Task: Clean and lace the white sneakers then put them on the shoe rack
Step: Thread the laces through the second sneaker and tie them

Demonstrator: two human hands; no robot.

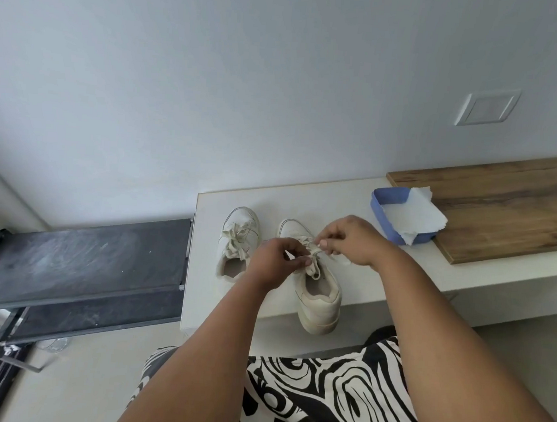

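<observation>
Where white ledge (271,200) meets grey wall (213,91), both hands, left hand (273,260) and right hand (350,242), pinching sneaker (317,289) laces (313,256).

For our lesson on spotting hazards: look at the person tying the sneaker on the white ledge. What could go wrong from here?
1. The right sneaker has its heel past the ledge edge; a tug from the left hand or right hand on the lace might tip it off.
2. The blue tray of paper sits near the right forearm and could get knocked.
</observation>
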